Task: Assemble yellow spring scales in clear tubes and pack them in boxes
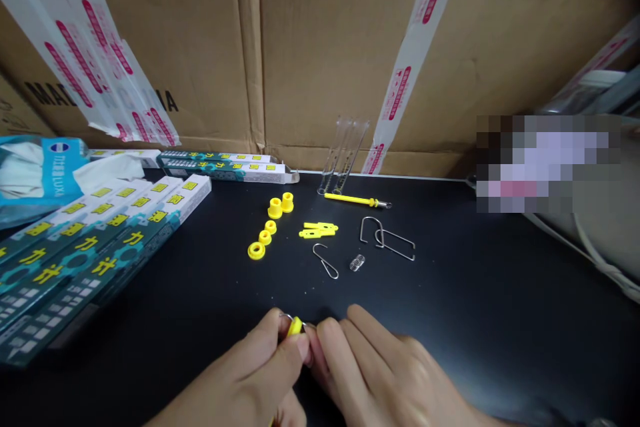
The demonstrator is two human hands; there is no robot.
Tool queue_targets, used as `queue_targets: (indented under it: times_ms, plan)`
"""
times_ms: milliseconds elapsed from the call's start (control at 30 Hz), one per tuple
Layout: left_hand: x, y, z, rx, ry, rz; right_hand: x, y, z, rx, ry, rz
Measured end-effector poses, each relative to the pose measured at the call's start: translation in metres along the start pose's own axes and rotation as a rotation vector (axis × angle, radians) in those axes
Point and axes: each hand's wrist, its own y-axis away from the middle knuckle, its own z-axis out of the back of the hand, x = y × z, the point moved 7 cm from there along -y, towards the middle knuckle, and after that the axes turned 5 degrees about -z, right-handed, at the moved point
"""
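Note:
Close together at the front edge of the table, both my hands are closed around one small piece of work. My left hand (250,373) pinches a small yellow plastic cap (295,326) between thumb and fingers. A thin metal wire hook (286,315) passes by the cap, and its other end runs into the fingertips of my right hand (375,360). The fingers hide most of the wire. Beyond the hands lie a loose metal hook (326,261), a small coil of wire rings (357,263), flat yellow strips (319,231) and several yellow caps (257,251).
Bent wire brackets (395,244) and a yellow rod (353,200) with a metal tip lie farther back, by clear tubes (345,157). Printed boxes (105,267) and a blue tissue pack (45,170) occupy the left. Cardboard boxes (320,47) wall the back; a blurred patch (545,163) is right.

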Motion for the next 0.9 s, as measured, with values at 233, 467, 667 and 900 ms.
queue_targets:
  times_ms: [233, 467, 667, 900]
  plan:
    - [0.008, -0.011, -0.002, 0.021, 0.137, -0.030, 0.001, -0.001, 0.000, -0.008, 0.062, 0.028]
    - [0.021, -0.021, -0.015, 0.038, 0.222, -0.021, 0.002, 0.002, -0.003, -0.027, 0.083, 0.024]
    - [0.033, -0.020, -0.012, 0.092, 0.288, -0.023, 0.001, 0.002, -0.003, 0.020, 0.074, 0.044]
    - [0.040, -0.028, -0.005, 0.029, 0.394, -0.117, 0.001, 0.000, -0.003, -0.066, 0.109, 0.009]
